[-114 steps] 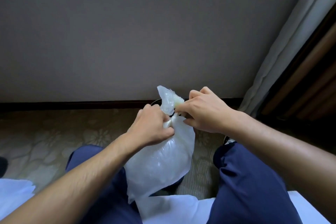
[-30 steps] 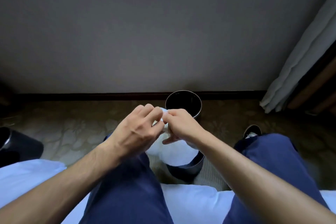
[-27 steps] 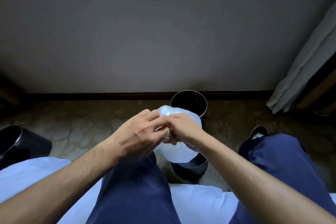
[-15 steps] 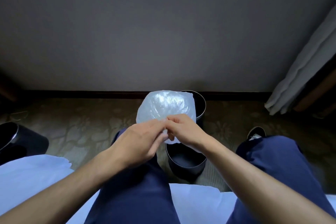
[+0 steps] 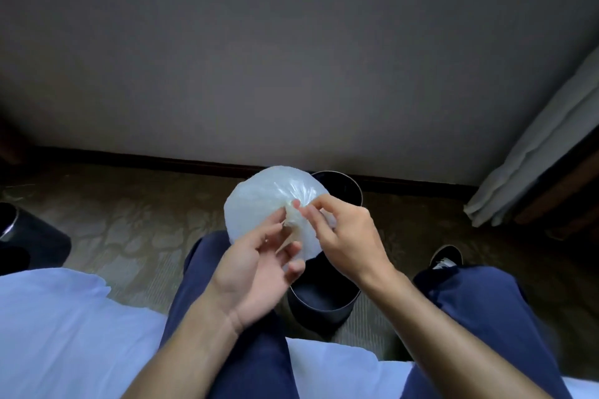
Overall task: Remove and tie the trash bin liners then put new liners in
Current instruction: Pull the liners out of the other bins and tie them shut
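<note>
A puffed, translucent white bin liner [image 5: 265, 201] hangs in front of me over a dark round trash bin [image 5: 324, 298] that stands on the carpet between my knees. My right hand [image 5: 343, 236] pinches the liner's gathered neck with thumb and forefinger. My left hand [image 5: 256, 266] is palm up just below the neck, its fingers spread and touching the plastic. The bin's inside looks dark and bare; its far rim [image 5: 346, 181] shows behind the liner.
A second dark bin [image 5: 29, 240] stands on the carpet at the far left. White bedding [image 5: 64, 334] lies under my legs. A wall with a dark baseboard runs close behind the bin. A pale curtain [image 5: 531, 152] hangs at the right. My shoe [image 5: 445, 257] rests right of the bin.
The liner has risen and puffed out in front of the bin. My left hand has opened and turned palm up, while my right hand keeps its pinch on the neck.
</note>
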### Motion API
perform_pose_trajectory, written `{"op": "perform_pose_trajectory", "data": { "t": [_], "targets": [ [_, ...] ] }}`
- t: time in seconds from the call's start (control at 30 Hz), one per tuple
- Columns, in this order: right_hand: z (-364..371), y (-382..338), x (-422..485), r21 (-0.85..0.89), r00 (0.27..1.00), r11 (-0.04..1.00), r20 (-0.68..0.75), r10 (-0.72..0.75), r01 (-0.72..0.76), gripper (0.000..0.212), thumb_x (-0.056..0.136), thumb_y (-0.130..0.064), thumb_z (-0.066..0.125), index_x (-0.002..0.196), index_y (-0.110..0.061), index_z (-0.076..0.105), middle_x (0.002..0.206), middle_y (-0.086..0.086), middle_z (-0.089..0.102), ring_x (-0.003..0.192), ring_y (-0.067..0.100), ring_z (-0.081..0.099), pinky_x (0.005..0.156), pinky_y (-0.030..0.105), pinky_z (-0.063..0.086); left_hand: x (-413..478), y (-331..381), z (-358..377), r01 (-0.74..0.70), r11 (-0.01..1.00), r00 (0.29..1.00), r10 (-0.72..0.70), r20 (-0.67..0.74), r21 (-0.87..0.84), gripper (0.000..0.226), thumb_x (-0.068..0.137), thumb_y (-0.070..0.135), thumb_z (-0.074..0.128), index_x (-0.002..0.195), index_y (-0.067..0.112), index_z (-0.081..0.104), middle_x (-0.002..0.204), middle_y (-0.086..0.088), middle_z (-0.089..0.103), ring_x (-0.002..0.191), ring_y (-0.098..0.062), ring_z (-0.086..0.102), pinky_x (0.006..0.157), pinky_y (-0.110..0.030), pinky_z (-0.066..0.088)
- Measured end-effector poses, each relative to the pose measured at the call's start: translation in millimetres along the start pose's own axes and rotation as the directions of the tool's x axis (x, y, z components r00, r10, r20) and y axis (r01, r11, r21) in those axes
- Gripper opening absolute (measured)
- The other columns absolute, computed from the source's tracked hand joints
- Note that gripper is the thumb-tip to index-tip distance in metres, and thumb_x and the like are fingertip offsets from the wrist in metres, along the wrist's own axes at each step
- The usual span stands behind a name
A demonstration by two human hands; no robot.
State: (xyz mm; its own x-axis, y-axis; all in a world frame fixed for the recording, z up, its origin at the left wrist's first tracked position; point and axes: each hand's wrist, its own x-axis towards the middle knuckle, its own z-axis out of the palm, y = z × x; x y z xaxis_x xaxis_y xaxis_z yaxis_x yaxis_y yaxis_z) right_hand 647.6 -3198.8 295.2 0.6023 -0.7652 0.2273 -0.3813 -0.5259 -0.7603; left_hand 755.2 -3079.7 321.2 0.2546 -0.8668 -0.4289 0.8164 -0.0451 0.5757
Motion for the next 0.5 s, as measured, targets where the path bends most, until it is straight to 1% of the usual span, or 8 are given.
{"op": "perform_pose_trajectory", "data": {
  "t": [0.1, 0.2, 0.23, 0.27, 0.33, 0.4, 0.43, 0.5],
  "targets": [
    [-9.4, -2.7, 1.2, -0.056, 0.998, 0.997, 0.004, 0.056, -0.056, 0.026, 0.091, -0.048, 0.068, 0.078, -0.025, 0.071, 0.061, -0.009, 0.063, 0.055, 0.007, 0.055, 0.051, 0.019, 0.037, 11.3, -5.5, -2.7, -0.085, 0.951, 0.981, 0.133, -0.143, 0.298, 0.030, 0.101, 0.013, 0.050, 0.108, 0.020, 0.078, 0.097, -0.001, 0.071, 0.065, -0.011, 0.045, 0.059, -0.028, 0.028],
    [-15.6, -7.1, 2.0, 0.062, 0.953, 0.956, 0.119, 0.280, -0.288, 0.030, 0.087, -0.047, 0.073, 0.071, -0.021, 0.075, 0.063, -0.008, 0.069, 0.064, 0.006, 0.066, 0.056, 0.020, 0.048, 21.4, -5.1, -3.7, -0.106, 0.795, 0.932, 0.288, -0.218, 0.597, 0.028, 0.098, 0.006, 0.054, 0.095, 0.018, 0.078, 0.094, -0.020, 0.073, 0.051, -0.011, 0.041, 0.054, -0.026, 0.032],
    [-18.2, -9.4, 0.5, 0.145, 0.915, 0.910, 0.176, 0.362, -0.388, 0.030, 0.087, -0.043, 0.074, 0.072, -0.017, 0.076, 0.064, -0.006, 0.071, 0.065, 0.008, 0.068, 0.057, 0.024, 0.051, 22.7, -4.4, -3.4, -0.112, 0.731, 0.924, 0.326, -0.200, 0.673, 0.026, 0.096, 0.004, 0.056, 0.094, 0.018, 0.077, 0.092, -0.020, 0.073, 0.048, -0.011, 0.038, 0.052, -0.025, 0.032],
    [-20.2, -10.8, -0.6, 0.229, 0.871, 0.847, 0.240, 0.429, -0.481, 0.030, 0.088, -0.039, 0.075, 0.076, -0.012, 0.077, 0.065, -0.004, 0.070, 0.064, 0.008, 0.069, 0.057, 0.025, 0.050, 23.1, -3.1, -1.9, -0.122, 0.666, 0.917, 0.360, -0.173, 0.736, 0.025, 0.093, 0.003, 0.058, 0.091, 0.019, 0.077, 0.080, -0.015, 0.073, 0.046, -0.010, 0.037, 0.050, -0.022, 0.032],
    [-24.6, -13.4, -4.5, 0.340, 0.757, 0.680, 0.371, 0.537, -0.650, 0.029, 0.090, -0.032, 0.075, 0.088, -0.003, 0.078, 0.068, 0.001, 0.068, 0.064, 0.010, 0.067, 0.058, 0.025, 0.045, 22.7, -1.2, 2.9, -0.138, 0.546, 0.914, 0.393, -0.107, 0.826, 0.026, 0.089, 0.001, 0.061, 0.084, 0.020, 0.078, 0.059, 0.009, 0.066, 0.043, -0.003, 0.041, 0.047, -0.015, 0.033],
    [-28.6, -14.7, -5.4, 0.359, 0.636, 0.525, 0.467, 0.615, -0.771, 0.021, 0.091, -0.026, 0.074, 0.098, -0.006, 0.077, 0.071, 0.000, 0.070, 0.064, 0.012, 0.069, 0.058, 0.025, 0.046, 23.2, 0.3, 8.6, -0.134, 0.440, 0.920, 0.387, -0.053, 0.888, 0.020, 0.086, 0.007, 0.066, 0.087, 0.021, 0.080, 0.064, 0.017, 0.069, 0.049, 0.005, 0.054, 0.050, -0.009, 0.037],
    [-30.0, -14.2, -5.3, 0.354, 0.596, 0.479, 0.487, 0.638, -0.803, 0.018, 0.091, -0.023, 0.072, 0.100, -0.009, 0.076, 0.072, -0.001, 0.071, 0.065, 0.012, 0.071, 0.057, 0.025, 0.047, 24.0, 0.0, 10.3, -0.127, 0.394, 0.925, 0.378, -0.035, 0.911, 0.018, 0.085, 0.012, 0.069, 0.088, 0.025, 0.080, 0.071, 0.017, 0.073, 0.056, 0.007, 0.059, 0.055, -0.010, 0.040],
    [-31.1, -11.9, -4.6, 0.360, 0.575, 0.449, 0.481, 0.662, -0.818, 0.015, 0.090, -0.017, 0.068, 0.101, -0.009, 0.074, 0.072, 0.000, 0.070, 0.065, 0.013, 0.072, 0.056, 0.025, 0.047, 28.4, -2.0, 9.9, -0.127, 0.313, 0.927, 0.375, 0.000, 0.941, 0.014, 0.081, 0.022, 0.074, 0.084, 0.034, 0.080, 0.081, 0.016, 0.076, 0.074, 0.007, 0.066, 0.067, -0.022, 0.050]
  ]
}}
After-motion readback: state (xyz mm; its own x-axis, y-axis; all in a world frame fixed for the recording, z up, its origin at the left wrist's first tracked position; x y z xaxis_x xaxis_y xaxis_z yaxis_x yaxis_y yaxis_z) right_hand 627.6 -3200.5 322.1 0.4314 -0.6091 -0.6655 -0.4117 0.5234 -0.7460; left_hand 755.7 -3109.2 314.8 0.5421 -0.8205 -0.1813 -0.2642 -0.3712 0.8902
